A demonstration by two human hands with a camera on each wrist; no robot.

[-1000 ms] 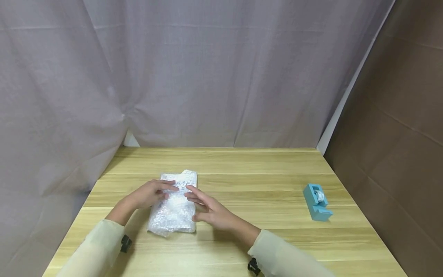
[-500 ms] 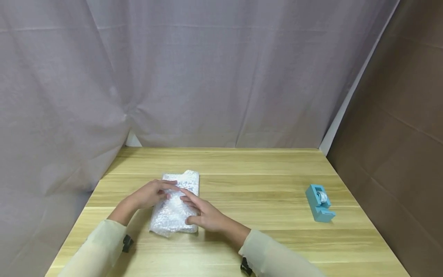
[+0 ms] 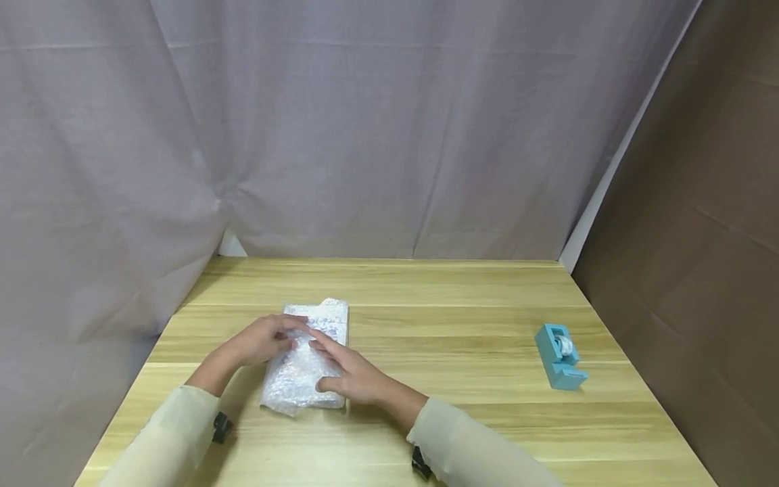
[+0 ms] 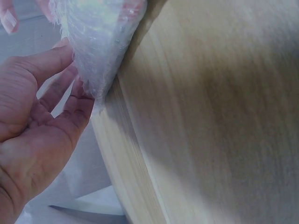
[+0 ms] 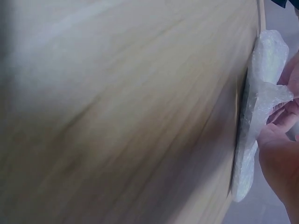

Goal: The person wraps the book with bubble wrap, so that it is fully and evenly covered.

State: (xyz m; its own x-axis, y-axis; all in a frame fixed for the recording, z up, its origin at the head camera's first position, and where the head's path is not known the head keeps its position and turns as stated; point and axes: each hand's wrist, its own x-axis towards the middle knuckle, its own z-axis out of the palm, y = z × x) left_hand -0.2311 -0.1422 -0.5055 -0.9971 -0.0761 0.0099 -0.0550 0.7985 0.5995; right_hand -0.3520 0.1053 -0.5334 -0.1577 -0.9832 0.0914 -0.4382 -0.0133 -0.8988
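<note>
A flat parcel in bubble wrap point(image 3: 298, 389) lies on the wooden table, left of the middle. My left hand point(image 3: 263, 339) rests on its upper left part, fingers bent loosely. In the left wrist view, the thumb and fingertips of that left hand point(image 4: 42, 107) touch the wrap point(image 4: 96, 42), with a gap between them. My right hand point(image 3: 356, 375) lies over the right side, index finger extended to the left hand's fingertips, thumb apart. In the right wrist view, a loose flap of wrap point(image 5: 275, 93) stands up by the fingers. What the wrap encloses is hidden.
A light blue tape dispenser point(image 3: 558, 358) with a roll of clear tape point(image 3: 564, 345) stands on the right of the table point(image 3: 450, 338). Grey cloth point(image 3: 341, 135) hangs behind the table, and brown cloth point(image 3: 688, 223) borders the right side.
My right hand has moved left across the parcel, and its fingertips now meet the left hand's. The left hand and the parcel have stayed about where they were.
</note>
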